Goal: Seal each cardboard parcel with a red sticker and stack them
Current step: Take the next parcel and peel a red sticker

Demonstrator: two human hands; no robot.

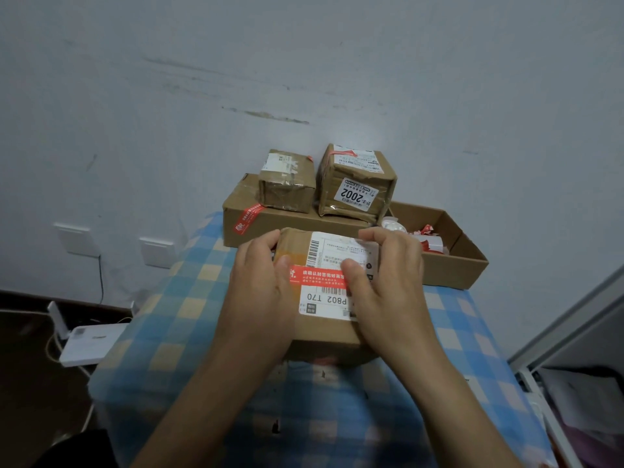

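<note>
A cardboard parcel (324, 329) with a white shipping label lies on the checked cloth in front of me. A red sticker (317, 275) runs across its top. My left hand (260, 282) grips the parcel's left end with the thumb on the sticker's left end. My right hand (385, 278) holds the right end, thumb pressing the sticker's right part. Behind stands a flat wide box (287, 228) bearing a red sticker (248, 218), with two smaller parcels on it: a left one (287, 182) and a taller right one (358, 184) labelled 2002.
An open cardboard tray (452, 261) at the right back holds red-and-white sticker scraps and a white roll. The table is covered with a blue and yellow checked cloth (169, 332). The wall is close behind. A white device with cables lies on the floor to the left (91, 342).
</note>
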